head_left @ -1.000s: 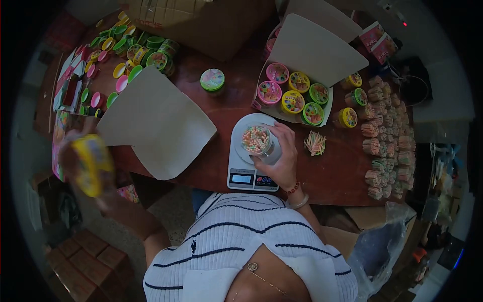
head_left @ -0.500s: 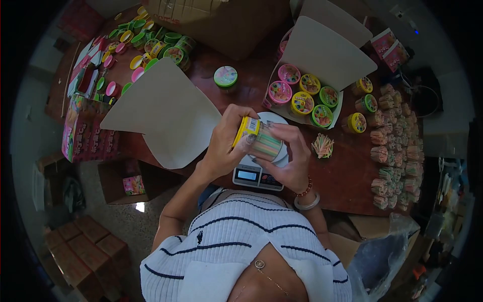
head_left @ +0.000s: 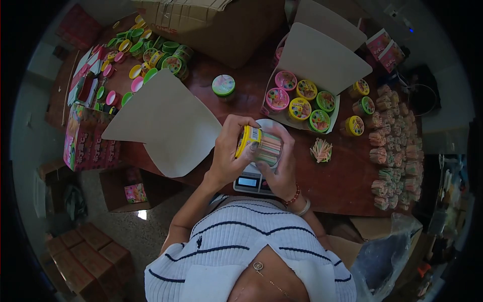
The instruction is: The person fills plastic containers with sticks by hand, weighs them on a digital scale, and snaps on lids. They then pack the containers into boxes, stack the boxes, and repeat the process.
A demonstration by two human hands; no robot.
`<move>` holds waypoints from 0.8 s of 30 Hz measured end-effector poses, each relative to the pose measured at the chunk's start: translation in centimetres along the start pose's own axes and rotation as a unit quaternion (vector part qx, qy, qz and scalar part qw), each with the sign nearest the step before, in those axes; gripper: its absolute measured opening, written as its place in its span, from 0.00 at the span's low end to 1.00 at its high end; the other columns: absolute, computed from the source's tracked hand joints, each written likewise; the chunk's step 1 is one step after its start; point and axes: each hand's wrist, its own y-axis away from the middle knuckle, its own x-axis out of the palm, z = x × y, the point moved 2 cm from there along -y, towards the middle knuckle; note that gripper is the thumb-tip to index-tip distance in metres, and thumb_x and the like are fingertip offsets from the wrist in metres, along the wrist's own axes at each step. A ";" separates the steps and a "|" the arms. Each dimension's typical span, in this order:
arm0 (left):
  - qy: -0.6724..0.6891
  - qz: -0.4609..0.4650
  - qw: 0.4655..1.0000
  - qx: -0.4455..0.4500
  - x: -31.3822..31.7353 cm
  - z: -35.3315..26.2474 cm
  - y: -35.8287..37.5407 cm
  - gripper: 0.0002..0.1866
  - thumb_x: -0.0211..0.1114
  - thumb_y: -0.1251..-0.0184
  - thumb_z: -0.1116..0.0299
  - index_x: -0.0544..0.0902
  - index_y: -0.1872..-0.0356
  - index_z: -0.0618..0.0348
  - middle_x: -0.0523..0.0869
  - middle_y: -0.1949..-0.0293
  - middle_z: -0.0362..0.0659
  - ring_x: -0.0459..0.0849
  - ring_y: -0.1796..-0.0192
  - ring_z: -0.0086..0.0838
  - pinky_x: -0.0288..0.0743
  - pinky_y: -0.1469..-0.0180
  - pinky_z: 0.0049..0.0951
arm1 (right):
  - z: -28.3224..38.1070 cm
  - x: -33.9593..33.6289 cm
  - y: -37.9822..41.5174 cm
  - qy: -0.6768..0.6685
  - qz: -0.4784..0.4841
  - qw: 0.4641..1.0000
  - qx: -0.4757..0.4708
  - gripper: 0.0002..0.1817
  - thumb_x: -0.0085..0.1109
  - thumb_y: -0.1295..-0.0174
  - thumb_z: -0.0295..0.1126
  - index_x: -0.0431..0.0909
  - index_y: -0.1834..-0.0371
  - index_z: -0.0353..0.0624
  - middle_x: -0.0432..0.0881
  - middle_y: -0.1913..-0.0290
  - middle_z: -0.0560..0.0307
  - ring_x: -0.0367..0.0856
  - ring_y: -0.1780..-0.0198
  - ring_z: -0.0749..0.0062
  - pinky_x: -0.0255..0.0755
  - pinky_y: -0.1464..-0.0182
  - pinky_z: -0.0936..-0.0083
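In the head view, the person's left hand [head_left: 229, 151] is closed around the yellow lid [head_left: 245, 141] of a clear jar [head_left: 265, 147] filled with coloured sticks, and the right hand [head_left: 282, 168] is wrapped around the jar's body from the other side. The jar lies tilted on its side between both hands, held just above the white kitchen scale [head_left: 250, 182], whose display shows below the fingers. It seems the lid sits on the jar's mouth, but the fingers hide the joint. Just to the right of the scale, a small loose bundle of sticks [head_left: 320, 149] lies on the brown table [head_left: 347, 176]. Behind the hands, an open white box [head_left: 322, 63] contains several closed jars with coloured lids, and one green-lidded jar [head_left: 224, 85] stands alone near a sheet of cardboard [head_left: 161, 121].
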 end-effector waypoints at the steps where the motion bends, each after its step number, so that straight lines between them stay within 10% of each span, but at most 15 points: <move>1: -0.001 0.000 1.000 0.000 -0.3 -0.4 -0.1 0.27 0.70 0.37 0.51 0.79 0.45 0.61 0.79 0.54 0.50 0.85 0.56 0.42 0.80 0.55 0.36 | -1.7 -1.1 0.9 -0.147 0.185 0.935 0.266 0.43 0.29 0.21 0.70 0.61 0.24 0.41 0.79 0.43 0.49 0.87 0.57 0.72 0.81 0.58 0.78; 2: -0.040 0.035 0.998 -0.018 -0.4 -1.1 -0.1 0.27 0.69 0.36 0.52 0.78 0.45 0.62 0.78 0.53 0.50 0.84 0.54 0.41 0.79 0.52 0.36 | -2.4 -1.5 2.6 -0.272 0.345 0.746 0.500 0.46 0.29 0.21 0.71 0.55 0.20 0.40 0.74 0.33 0.45 0.87 0.48 0.67 0.83 0.48 0.74; 3: -0.078 0.073 0.994 -0.036 -0.4 -1.5 0.1 0.26 0.67 0.35 0.52 0.78 0.45 0.63 0.78 0.53 0.51 0.83 0.53 0.40 0.78 0.50 0.36 | -2.5 -1.1 3.4 -0.270 0.343 0.745 0.504 0.46 0.29 0.21 0.71 0.55 0.20 0.40 0.74 0.33 0.45 0.87 0.48 0.67 0.83 0.48 0.74; 6: -0.005 0.040 0.998 -0.043 0.5 0.1 0.2 0.26 0.70 0.38 0.55 0.78 0.45 0.62 0.78 0.53 0.51 0.84 0.54 0.42 0.79 0.52 0.36 | -0.5 1.5 3.0 -0.097 0.033 0.984 0.145 0.35 0.35 0.18 0.61 0.67 0.32 0.36 0.75 0.38 0.49 0.78 0.37 0.69 0.76 0.36 0.67; 9: 0.032 0.002 0.999 -0.022 0.9 1.0 0.9 0.27 0.74 0.41 0.55 0.79 0.45 0.59 0.79 0.55 0.50 0.86 0.59 0.45 0.82 0.61 0.37 | -2.9 0.9 5.5 -0.057 0.069 0.987 0.135 0.36 0.38 0.18 0.61 0.70 0.34 0.34 0.81 0.40 0.48 0.83 0.40 0.61 0.76 0.37 0.68; 12: -0.206 0.140 0.951 0.184 0.4 -2.0 0.1 0.26 0.75 0.44 0.53 0.81 0.49 0.58 0.80 0.57 0.47 0.87 0.65 0.43 0.82 0.66 0.36 | -6.3 0.7 4.5 -0.470 0.210 0.595 0.617 0.26 0.40 0.15 0.50 0.74 0.38 0.37 0.85 0.49 0.56 0.86 0.46 0.69 0.78 0.42 0.76; 13: -0.206 0.141 0.950 0.185 0.0 -1.6 -0.2 0.26 0.75 0.44 0.53 0.81 0.49 0.58 0.80 0.57 0.47 0.87 0.65 0.43 0.82 0.66 0.36 | -4.6 1.0 4.4 -0.467 0.152 0.601 0.631 0.27 0.36 0.14 0.53 0.74 0.38 0.39 0.84 0.49 0.56 0.85 0.46 0.70 0.77 0.42 0.75; 16: -0.096 0.084 0.989 0.073 -0.7 -0.7 -1.1 0.26 0.77 0.46 0.53 0.82 0.50 0.57 0.80 0.58 0.46 0.86 0.67 0.42 0.83 0.66 0.38 | -0.4 2.8 3.4 -0.249 -0.067 0.942 0.212 0.27 0.35 0.14 0.52 0.74 0.43 0.38 0.81 0.51 0.54 0.82 0.45 0.72 0.75 0.39 0.76; 19: -0.136 0.032 0.985 0.101 0.1 -1.2 -0.8 0.26 0.77 0.47 0.52 0.82 0.52 0.58 0.80 0.59 0.46 0.86 0.68 0.40 0.82 0.68 0.36 | -2.7 1.8 3.8 -0.248 0.045 0.921 0.297 0.22 0.36 0.14 0.47 0.74 0.47 0.38 0.80 0.54 0.55 0.81 0.47 0.74 0.74 0.40 0.75; 22: -0.208 0.084 0.946 0.233 -1.0 -2.2 -0.9 0.28 0.79 0.49 0.48 0.82 0.54 0.57 0.79 0.61 0.43 0.85 0.72 0.32 0.78 0.73 0.30 | -2.6 1.6 2.2 -0.453 0.145 0.703 0.528 0.17 0.38 0.15 0.41 0.75 0.48 0.42 0.81 0.54 0.56 0.82 0.50 0.76 0.77 0.43 0.74; 24: -0.212 0.112 0.947 0.216 -2.4 -2.6 -0.7 0.27 0.81 0.51 0.49 0.84 0.54 0.53 0.80 0.62 0.41 0.84 0.70 0.31 0.77 0.71 0.28 | -3.9 1.9 2.4 -0.428 0.141 0.657 0.604 0.18 0.38 0.16 0.42 0.76 0.44 0.43 0.82 0.54 0.56 0.84 0.56 0.75 0.81 0.53 0.75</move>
